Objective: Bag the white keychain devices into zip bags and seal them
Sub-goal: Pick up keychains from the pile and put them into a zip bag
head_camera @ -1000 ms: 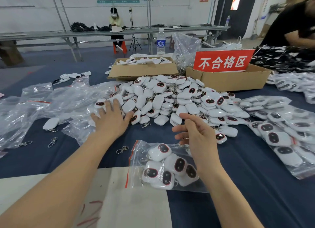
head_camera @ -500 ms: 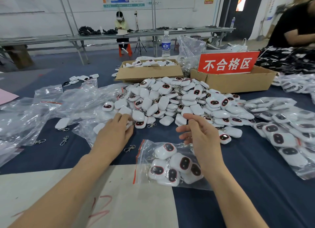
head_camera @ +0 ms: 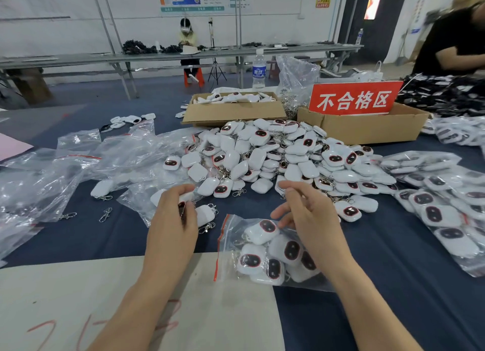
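A big pile of white keychain devices [head_camera: 275,161] with dark oval faces lies in the middle of the blue table. My left hand [head_camera: 172,219] has its fingers curled round a few white keychain devices [head_camera: 203,214] just in front of the pile's left edge. A clear zip bag [head_camera: 262,253] with a red seal strip along its left side lies near me and holds several devices. My right hand [head_camera: 307,216] hovers over the bag's far right part, fingers relaxed and holding nothing.
Empty zip bags [head_camera: 78,167] are heaped on the left, filled bags [head_camera: 446,209] on the right. Two cardboard boxes [head_camera: 233,111], [head_camera: 367,127] stand behind the pile, one with a red sign [head_camera: 353,98]. Loose metal clips [head_camera: 105,214] lie at left. A white sheet [head_camera: 105,298] covers the near edge.
My left hand reached to the pile's left edge, closed on some devices and drew back toward me. My right hand stayed above the bag.
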A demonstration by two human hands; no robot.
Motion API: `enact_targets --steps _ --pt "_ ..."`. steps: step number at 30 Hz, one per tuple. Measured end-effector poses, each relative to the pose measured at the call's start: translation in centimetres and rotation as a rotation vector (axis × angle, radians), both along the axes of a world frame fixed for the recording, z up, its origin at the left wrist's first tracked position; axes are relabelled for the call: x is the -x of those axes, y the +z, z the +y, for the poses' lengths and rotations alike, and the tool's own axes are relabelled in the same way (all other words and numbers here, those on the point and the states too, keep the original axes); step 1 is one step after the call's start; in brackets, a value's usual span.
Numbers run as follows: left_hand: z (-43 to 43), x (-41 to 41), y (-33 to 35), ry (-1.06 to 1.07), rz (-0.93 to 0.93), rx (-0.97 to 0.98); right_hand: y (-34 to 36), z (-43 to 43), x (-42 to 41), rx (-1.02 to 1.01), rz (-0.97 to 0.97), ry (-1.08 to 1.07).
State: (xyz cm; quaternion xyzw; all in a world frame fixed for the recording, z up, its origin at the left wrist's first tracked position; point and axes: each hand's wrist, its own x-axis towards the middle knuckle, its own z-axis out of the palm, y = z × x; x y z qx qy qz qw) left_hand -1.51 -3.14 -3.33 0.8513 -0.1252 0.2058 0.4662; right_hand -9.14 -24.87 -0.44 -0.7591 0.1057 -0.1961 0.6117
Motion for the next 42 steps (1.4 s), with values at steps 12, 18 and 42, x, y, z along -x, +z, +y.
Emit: enact_targets --steps 12,18,42 --pt "-0.1 -0.2 -0.3 -0.030 0.043 0.012 -0.3 0.2 0.0 0.101 -0.043 -0.016" --pt "-0.1 -0.1 -0.1 0.019 0.022 0.114 0.0 -0.4 0.1 0.056 -0.166 -0.233" --pt "-1.0 3.8 0.8 -0.073 -0.077 0.277 0.5 -0.6 -0.3 -0.059 -0.273 -0.421"
